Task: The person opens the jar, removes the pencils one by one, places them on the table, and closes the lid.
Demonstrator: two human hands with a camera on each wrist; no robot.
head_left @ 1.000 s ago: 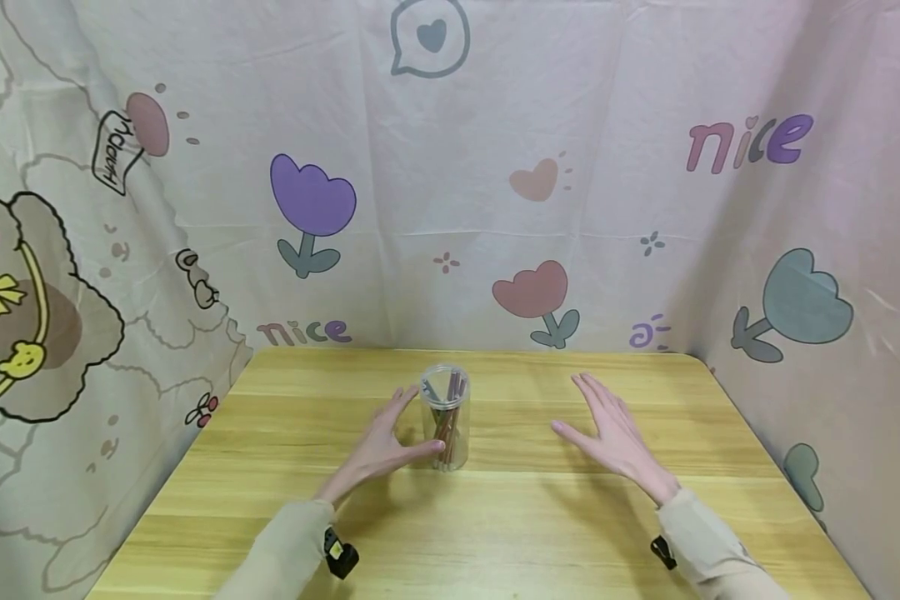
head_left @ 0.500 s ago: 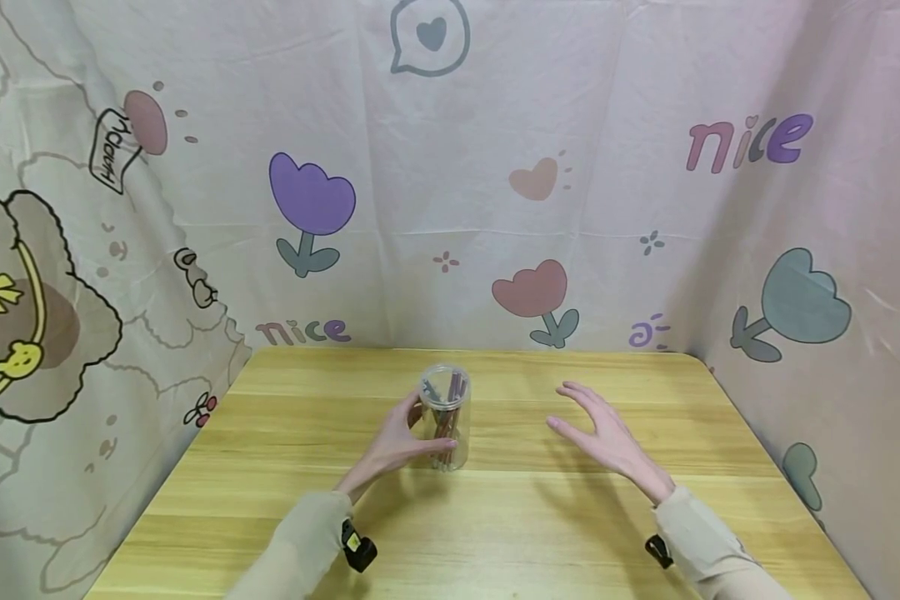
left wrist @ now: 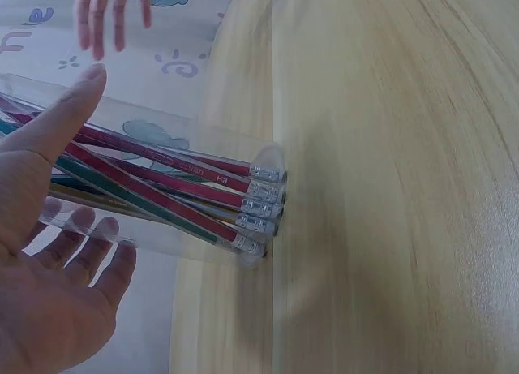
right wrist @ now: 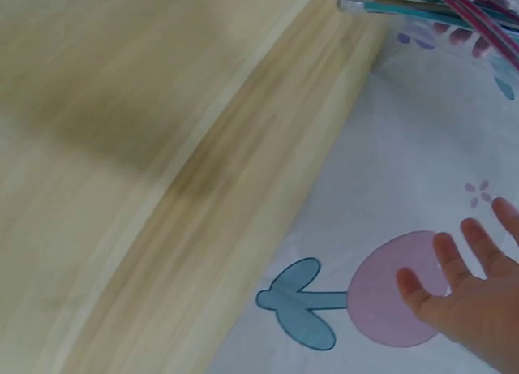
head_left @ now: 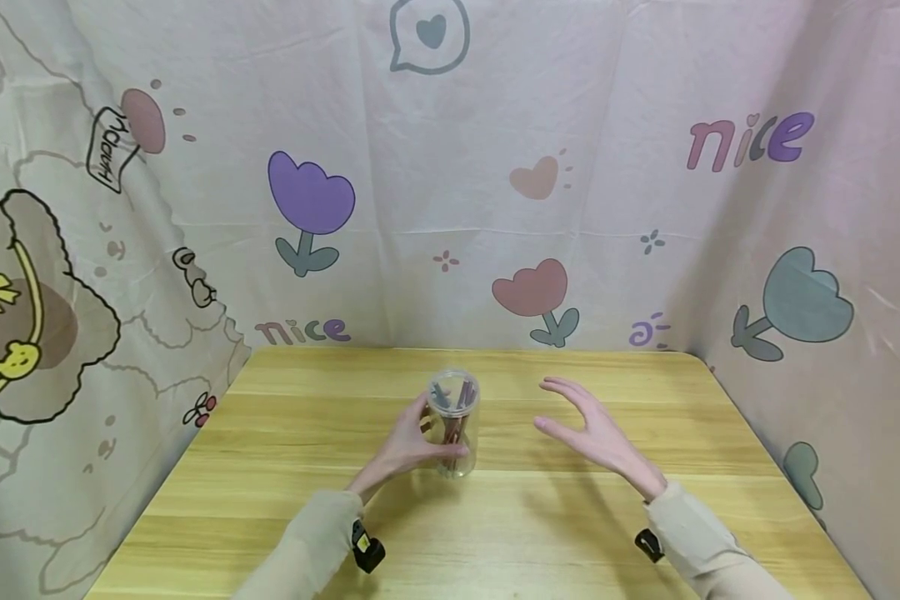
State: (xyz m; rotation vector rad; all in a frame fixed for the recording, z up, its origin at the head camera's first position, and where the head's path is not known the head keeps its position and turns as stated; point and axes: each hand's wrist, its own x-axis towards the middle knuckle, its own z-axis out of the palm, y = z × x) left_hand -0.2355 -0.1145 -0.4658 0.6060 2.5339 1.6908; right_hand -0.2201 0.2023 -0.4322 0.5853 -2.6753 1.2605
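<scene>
A clear, round plastic jar (head_left: 467, 460) stands near the middle of the table, holding several pencils (left wrist: 174, 183) in red, green and other colours with metal ferrules at their lower ends. My left hand (head_left: 408, 442) grips the jar from its left side, thumb across the near face and fingers around the back, seen through the plastic in the left wrist view. To the right of the jar, apart from it, my right hand (head_left: 596, 429) hovers above the table with relaxed, slightly bent fingers and holds nothing.
The light wooden table (head_left: 270, 467) reaches back to a pale printed cloth (head_left: 435, 167) hung behind and along both sides. Each wrist carries a small black camera, such as the left wrist camera (head_left: 367, 550).
My left hand has closed in on the jar and taken hold of it; the jar has shifted slightly right and nearer. My right hand has moved a little left, toward the jar.
</scene>
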